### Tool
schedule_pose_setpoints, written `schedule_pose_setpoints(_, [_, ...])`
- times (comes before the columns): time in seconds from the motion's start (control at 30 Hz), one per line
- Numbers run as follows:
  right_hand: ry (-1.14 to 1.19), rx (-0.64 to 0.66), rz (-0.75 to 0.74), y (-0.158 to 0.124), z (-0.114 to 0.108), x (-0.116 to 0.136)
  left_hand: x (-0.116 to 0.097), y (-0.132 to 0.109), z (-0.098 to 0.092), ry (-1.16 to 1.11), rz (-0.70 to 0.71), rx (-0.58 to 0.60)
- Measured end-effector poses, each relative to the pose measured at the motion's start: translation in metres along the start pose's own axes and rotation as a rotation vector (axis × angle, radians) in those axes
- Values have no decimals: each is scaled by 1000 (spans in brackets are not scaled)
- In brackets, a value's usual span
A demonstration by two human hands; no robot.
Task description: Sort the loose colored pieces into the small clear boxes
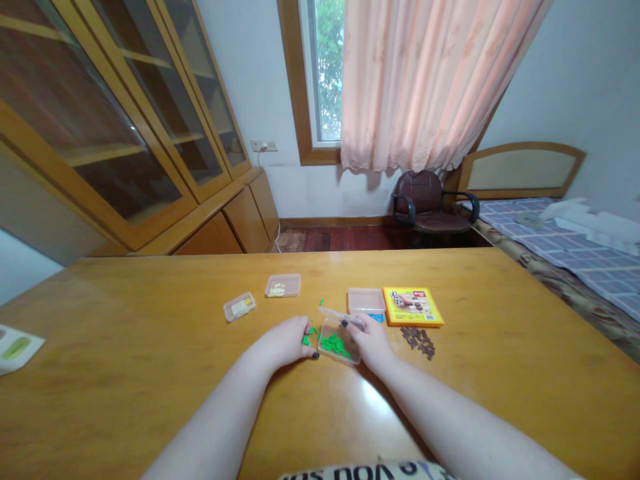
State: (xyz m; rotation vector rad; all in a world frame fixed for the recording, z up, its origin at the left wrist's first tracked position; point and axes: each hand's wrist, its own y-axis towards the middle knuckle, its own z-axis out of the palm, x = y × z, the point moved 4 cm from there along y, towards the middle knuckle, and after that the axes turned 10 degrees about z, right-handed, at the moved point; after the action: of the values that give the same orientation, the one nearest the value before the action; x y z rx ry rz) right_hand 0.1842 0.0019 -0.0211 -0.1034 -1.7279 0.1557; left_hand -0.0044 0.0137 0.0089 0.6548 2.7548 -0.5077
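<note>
A small clear plastic box (327,328) with its lid raised stands tilted on the table, and a heap of green pieces (335,345) lies inside. My right hand (373,340) grips its right side and the lid, thumb on top. Just left of the box, my left hand (290,341) rests on the table with thumb and fingers apart. Loose green pieces (307,339) lie between those fingers; some are hidden by the hand. One more green piece (321,303) sits behind the box.
Behind my left hand are a clear box with cream pieces (277,290) and a smaller clear case (240,307). To the right are a clear box with blue pieces (367,301), a yellow printed box (413,307) and a brown pile of pieces (419,341). A white object (19,348) lies far left.
</note>
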Motion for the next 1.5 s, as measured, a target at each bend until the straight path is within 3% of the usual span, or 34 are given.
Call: schedule_pose_setpoints(1.5, [-59, 10, -14, 2, 2, -7, -3, 5, 4, 105, -9, -48])
